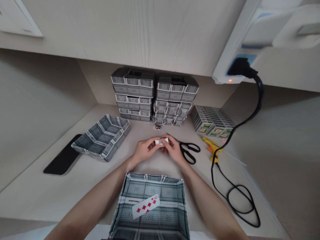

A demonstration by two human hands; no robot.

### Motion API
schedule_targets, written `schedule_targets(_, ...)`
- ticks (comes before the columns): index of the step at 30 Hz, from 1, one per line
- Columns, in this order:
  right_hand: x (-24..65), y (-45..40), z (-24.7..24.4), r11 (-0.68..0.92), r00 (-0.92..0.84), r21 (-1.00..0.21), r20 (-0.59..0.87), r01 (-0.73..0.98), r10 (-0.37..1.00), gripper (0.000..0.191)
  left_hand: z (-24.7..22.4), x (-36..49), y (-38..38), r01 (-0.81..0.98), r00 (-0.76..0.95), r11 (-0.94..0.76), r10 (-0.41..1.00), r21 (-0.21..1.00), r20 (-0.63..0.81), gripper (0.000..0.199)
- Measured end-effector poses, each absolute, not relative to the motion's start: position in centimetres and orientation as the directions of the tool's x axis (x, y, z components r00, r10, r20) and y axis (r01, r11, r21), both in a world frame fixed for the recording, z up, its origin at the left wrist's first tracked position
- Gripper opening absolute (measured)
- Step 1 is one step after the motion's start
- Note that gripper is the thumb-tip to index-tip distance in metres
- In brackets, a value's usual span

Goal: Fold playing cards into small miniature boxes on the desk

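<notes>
Both hands meet over the middle of the table, fingers closed on one small white folded piece [162, 142], which looks like a folded playing card. My left hand [145, 149] pinches its left end, and my right hand [173, 148] grips the right end. Between my forearms, at the near edge, sits an open box made of playing cards [170, 190], patterned card backs showing. A loose nine of diamonds [146, 206] lies inside it. Close by my right hand rest black-handled scissors [188, 150]. Just beyond the hands a small face card [157, 127] lies flat.
Stacked card boxes [135, 88] stand at the back. An open card tray [102, 136] overlaps a black phone [62, 160] on the left. To the right are packed card decks [212, 121] and a yellow glue gun [211, 146] with its cord. A power strip [232, 50] hangs above.
</notes>
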State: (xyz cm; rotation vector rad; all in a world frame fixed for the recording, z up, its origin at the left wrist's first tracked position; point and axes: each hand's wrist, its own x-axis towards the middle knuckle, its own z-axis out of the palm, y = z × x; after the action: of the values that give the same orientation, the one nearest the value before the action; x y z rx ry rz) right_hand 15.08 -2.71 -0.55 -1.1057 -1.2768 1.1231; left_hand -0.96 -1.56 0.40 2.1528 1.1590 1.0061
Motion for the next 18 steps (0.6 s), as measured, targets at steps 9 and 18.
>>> schedule_targets(9, 15.2, -3.4, -0.3, 0.21, 0.01, -0.975, 0.211, 0.072, 0.977, 0.033, 0.3, -0.6, -1.0, 0.442, 0.213, -0.381, 0.924, 0.812, 0.318, 0.034)
schedule_targets(18, 15.8, -2.2, -0.7, 0.11, -0.039, -0.955, 0.126, -0.274, 0.991, 0.034, 0.6, -1.2, -1.2, 0.309, 0.327, -0.373, 0.906, 0.875, 0.27, 0.039)
